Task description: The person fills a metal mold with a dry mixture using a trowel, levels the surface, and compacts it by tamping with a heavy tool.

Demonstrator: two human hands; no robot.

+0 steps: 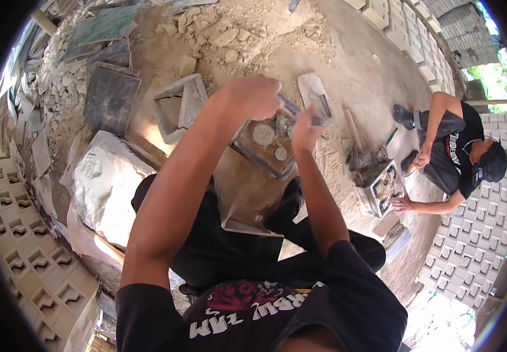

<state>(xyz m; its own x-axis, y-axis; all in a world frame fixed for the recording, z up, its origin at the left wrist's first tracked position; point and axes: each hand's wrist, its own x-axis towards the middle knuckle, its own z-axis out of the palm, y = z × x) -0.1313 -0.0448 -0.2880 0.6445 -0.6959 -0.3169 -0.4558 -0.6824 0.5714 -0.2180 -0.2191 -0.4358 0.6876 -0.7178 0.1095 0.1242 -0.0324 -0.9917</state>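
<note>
My left hand [258,97] is closed, held over the far left part of a dark square mould frame [250,154] on the ground. Whatever its fingers hold is hidden. My right hand [306,132] is smeared by motion above the frame's right side, and its finger pose is unclear. Inside the frame lie a pale round disc [263,134] and a smaller round piece [280,154]. Just beyond my right hand, a pale slab [310,88] with a dark edge lies on the ground.
A co-worker [458,141] squats at the right, one hand on another mould [376,190]. Left of my hands are a pale square frame [171,126], dark flat plates [111,100] and a white powdery block [106,182]. Rubble [230,35] heaps at the far side; patterned blocks [42,264] stack lower left.
</note>
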